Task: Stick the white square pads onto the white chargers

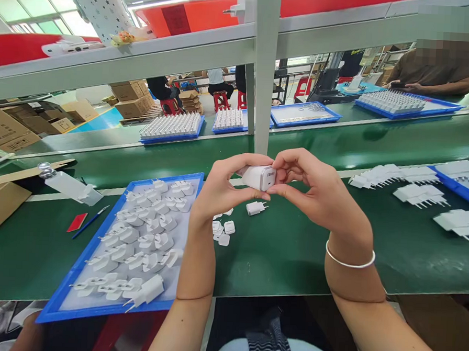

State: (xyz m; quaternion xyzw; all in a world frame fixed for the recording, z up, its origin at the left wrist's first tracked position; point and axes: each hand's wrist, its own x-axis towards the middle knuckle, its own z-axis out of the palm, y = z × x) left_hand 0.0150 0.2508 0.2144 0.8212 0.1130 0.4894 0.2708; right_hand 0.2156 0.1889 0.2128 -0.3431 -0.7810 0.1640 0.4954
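Note:
A white charger plug (pixel 258 178) is held up between my two hands, its end face with dark lettering and a small port turned toward me. My left hand (pixel 222 182) pinches it from the left, thumb below and fingers on top. From the other side, my right hand (pixel 310 182) grips its front end with thumb and fingertips. On the green bench (pixel 277 261) below lies another white charger plug (pixel 255 208). Several small white end caps (pixel 224 231) are scattered beside it, partly hidden by my left forearm.
At left a blue-rimmed tray (pixel 66 271) holds rows of white plugs and overhangs the bench edge. Plug groups (pixel 420 195) lie at right. Beyond the tray are a blue pen (pixel 90 222), a red card (pixel 77 222) and a white dispenser (pixel 71 185). A post (pixel 264 72) rises ahead.

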